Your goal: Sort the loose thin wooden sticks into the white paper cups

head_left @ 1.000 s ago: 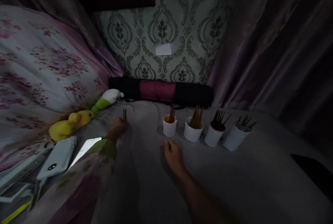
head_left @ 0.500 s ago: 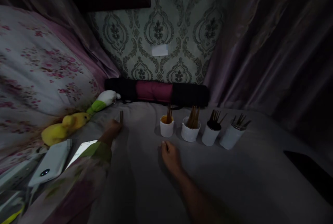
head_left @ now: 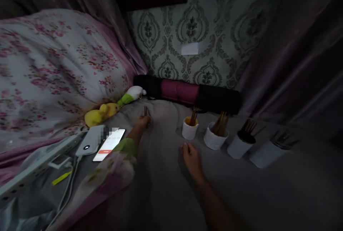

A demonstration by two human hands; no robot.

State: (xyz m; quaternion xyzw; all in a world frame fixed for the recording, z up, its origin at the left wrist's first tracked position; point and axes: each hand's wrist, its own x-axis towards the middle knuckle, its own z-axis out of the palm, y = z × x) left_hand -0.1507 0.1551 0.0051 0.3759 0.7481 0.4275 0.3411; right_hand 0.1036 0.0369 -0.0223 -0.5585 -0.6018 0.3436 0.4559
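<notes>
My left hand is closed around a few thin sticks, whose ends poke up above the fingers. It is over the grey sheet, left of the cups. My right hand rests on the sheet with its fingers curled in, and nothing shows in it. Just beyond that hand stands a white cup with an orange inside, with thin brown sticks in it. To its right come a wider white cup, a white cup with a dark inside and a taller pale container, each holding several sticks.
A lit phone, a white power bank and a power strip with cables lie at left. Behind them are a yellow plush toy and a white-green one. A black and maroon roll lies along the wall.
The view has swung left, so everything appears further right. My left hand still grips the sticks, and my right hand stays curled near the cups.
</notes>
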